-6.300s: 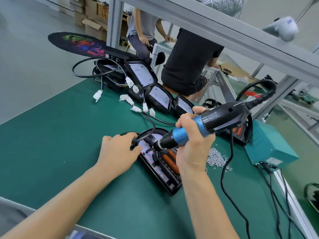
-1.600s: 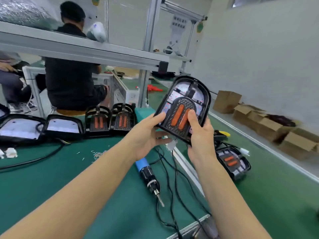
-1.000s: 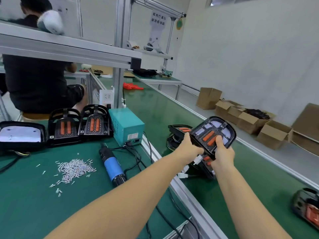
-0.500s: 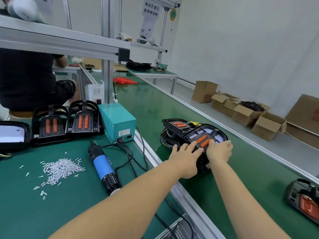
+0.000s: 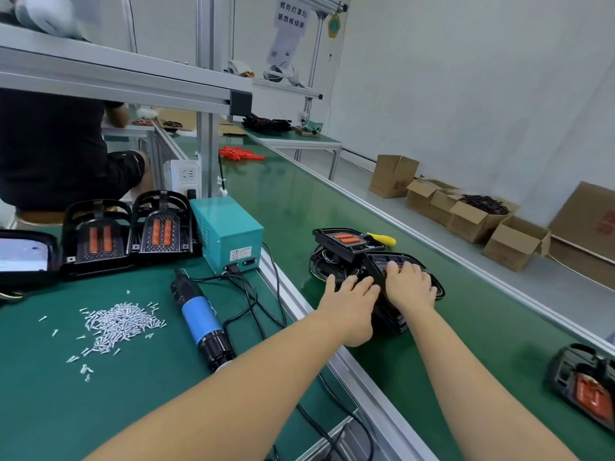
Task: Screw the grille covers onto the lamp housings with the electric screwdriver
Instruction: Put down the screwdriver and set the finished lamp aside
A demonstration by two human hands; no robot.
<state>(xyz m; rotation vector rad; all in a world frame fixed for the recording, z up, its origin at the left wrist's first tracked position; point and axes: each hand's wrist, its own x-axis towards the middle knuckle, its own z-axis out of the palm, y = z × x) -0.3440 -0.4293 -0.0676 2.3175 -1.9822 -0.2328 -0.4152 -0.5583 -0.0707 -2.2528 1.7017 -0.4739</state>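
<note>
Lamp housing (image 5: 396, 322) mostly under both hands; another housing (image 5: 585, 384) cut by right edge.

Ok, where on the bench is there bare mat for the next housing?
Bare mat lies near you, below the screw pile and left of the electric screwdriver. It is crowded behind, by the grille covers, and right, among cables beside the power box.

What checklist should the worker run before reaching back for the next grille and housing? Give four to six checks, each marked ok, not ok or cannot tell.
1. Finished lamp resting on the belt: ok.
2. Left hand off the lamp: not ok, it rests on it.
3. Right hand off the lamp: not ok.
4. Screwdriver lying within reach: ok.
5. Screws in stock: ok.
6. Grilles waiting on the bench: ok.
</note>
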